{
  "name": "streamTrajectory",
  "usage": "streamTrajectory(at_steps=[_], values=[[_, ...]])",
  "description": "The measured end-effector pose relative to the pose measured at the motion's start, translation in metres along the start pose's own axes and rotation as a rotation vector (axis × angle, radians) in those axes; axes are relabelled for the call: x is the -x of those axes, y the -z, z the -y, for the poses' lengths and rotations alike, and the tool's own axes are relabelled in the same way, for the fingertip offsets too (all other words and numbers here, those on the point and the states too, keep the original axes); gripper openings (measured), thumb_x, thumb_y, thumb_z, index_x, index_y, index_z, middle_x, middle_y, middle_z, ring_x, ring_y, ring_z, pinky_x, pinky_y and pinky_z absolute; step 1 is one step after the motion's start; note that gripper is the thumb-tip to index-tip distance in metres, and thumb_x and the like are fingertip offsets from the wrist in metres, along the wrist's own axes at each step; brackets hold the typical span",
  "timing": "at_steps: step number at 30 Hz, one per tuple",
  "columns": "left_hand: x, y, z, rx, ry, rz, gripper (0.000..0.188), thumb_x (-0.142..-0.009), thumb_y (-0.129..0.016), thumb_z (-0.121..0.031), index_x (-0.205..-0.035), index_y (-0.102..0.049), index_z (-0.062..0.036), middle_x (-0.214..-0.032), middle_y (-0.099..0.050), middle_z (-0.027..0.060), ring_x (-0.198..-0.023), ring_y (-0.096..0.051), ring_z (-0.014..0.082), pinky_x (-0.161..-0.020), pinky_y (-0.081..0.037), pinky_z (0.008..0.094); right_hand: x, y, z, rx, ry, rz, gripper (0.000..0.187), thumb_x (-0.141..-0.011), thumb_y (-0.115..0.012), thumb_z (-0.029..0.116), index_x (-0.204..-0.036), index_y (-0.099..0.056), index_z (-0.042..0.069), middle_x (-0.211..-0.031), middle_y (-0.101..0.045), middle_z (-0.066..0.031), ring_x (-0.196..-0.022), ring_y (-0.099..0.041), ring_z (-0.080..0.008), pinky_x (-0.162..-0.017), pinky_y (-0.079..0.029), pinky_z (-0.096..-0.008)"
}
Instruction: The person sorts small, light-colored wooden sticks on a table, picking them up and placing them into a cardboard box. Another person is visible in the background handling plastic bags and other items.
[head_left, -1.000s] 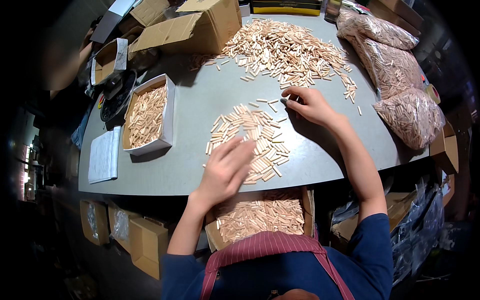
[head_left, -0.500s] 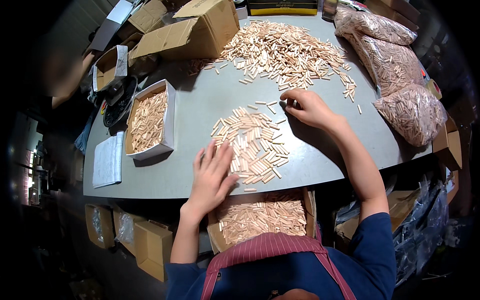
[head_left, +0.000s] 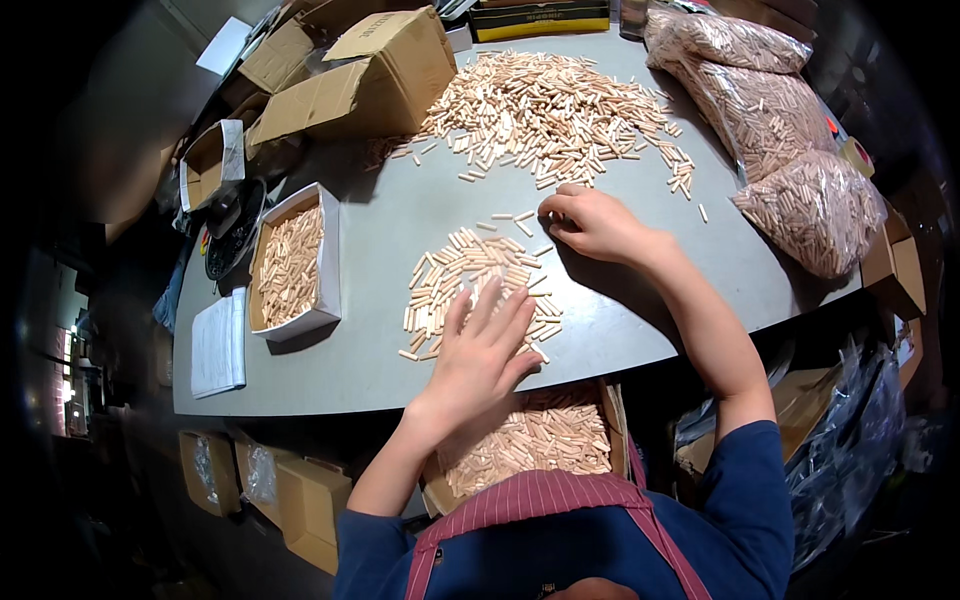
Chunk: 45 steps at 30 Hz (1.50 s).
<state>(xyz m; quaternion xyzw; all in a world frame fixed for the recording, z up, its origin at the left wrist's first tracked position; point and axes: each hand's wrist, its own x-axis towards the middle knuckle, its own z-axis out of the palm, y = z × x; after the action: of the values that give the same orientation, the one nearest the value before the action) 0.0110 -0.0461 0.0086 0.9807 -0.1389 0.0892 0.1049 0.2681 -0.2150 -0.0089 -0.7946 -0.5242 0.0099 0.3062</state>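
Observation:
A loose patch of short wooden dowels [head_left: 440, 285] is spread on the grey table in front of me. My left hand [head_left: 482, 345] lies open over the near right part of that patch, fingers apart, hiding some dowels. Beyond the patch's upper right, my right hand [head_left: 590, 222] is closed with fingers curled towards the thumb; whatever may be between them is hidden. A few single dowels [head_left: 500, 217] lie just left of its fingertips. Below the table edge, at my lap, a cardboard box [head_left: 616, 420] holds many more dowels.
A large dowel heap [head_left: 550, 105] covers the far table. Filled clear bags [head_left: 800, 200] are stacked at the right. On the left stand a white box of dowels [head_left: 325, 285], a paper pad [head_left: 218, 340] and an open carton [head_left: 400, 85]. A blurred person [head_left: 140, 190] is at far left.
My left hand has moved right across the dowel patch, uncovering dowels on its left side. The right hand stays curled near the single dowels. The whole view has shifted slightly.

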Motion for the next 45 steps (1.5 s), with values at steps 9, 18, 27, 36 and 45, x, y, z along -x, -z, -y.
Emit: streamTrajectory(at_steps=[9,18,27,36,45], values=[[0.039,0.029,0.036,0.072,0.210,-0.172,0.052,-0.104,-0.063,-0.028,-0.150,-0.057,-0.0046,-0.162,-0.049,0.0169,-0.156,-0.034,0.0393,-0.126,-0.019,0.0551,0.001,-0.002,0.005,-0.044,-0.008,-0.031,0.025,-0.096,-0.067,0.014,-0.120,-0.068,0.005,-0.108,-0.065,-0.0152,-0.099,-0.067,-0.0350,-0.086,-0.055,-0.0451],[0.107,0.024,0.071,0.374,0.584,-0.473,0.036,-0.099,-0.057,-0.001,-0.132,-0.069,-0.0007,-0.140,-0.067,0.0180,-0.134,-0.061,0.0347,-0.112,-0.047,0.0427,-0.004,0.002,0.000,-0.098,-0.062,0.055,0.026,-0.093,-0.070,0.013,-0.118,-0.070,0.007,-0.109,-0.067,-0.0148,-0.099,-0.069,-0.0322,-0.086,-0.056,-0.0424],[0.102,0.013,0.053,0.142,0.541,-0.525,0.023,-0.092,-0.069,-0.006,-0.114,-0.077,-0.0070,-0.116,-0.071,0.0072,-0.111,-0.062,0.0288,-0.101,-0.047,0.0412,-0.008,0.003,-0.012,-0.100,-0.014,0.028,0.023,-0.094,-0.069,0.012,-0.116,-0.072,0.008,-0.099,-0.067,-0.0134,-0.089,-0.067,-0.0295,-0.079,-0.053,-0.0407],[0.107,0.012,0.051,0.204,0.495,-0.563,0.010,-0.086,-0.076,-0.006,-0.094,-0.076,-0.0106,-0.103,-0.072,0.0022,-0.099,-0.063,0.0259,-0.091,-0.046,0.0392,-0.008,0.008,-0.003,-0.126,-0.078,0.065,0.024,-0.092,-0.071,0.011,-0.116,-0.072,0.009,-0.097,-0.066,-0.0113,-0.085,-0.065,-0.0258,-0.077,-0.053,-0.0381],[0.111,0.018,0.053,0.247,0.431,-0.493,0.010,-0.083,-0.077,-0.006,-0.092,-0.076,-0.0107,-0.101,-0.072,0.0025,-0.097,-0.063,0.0255,-0.090,-0.046,0.0396,-0.010,0.011,0.004,-0.142,-0.105,0.072,0.027,-0.090,-0.071,0.009,-0.117,-0.072,0.008,-0.093,-0.068,-0.0110,-0.080,-0.065,-0.0251,-0.074,-0.053,-0.0381]])
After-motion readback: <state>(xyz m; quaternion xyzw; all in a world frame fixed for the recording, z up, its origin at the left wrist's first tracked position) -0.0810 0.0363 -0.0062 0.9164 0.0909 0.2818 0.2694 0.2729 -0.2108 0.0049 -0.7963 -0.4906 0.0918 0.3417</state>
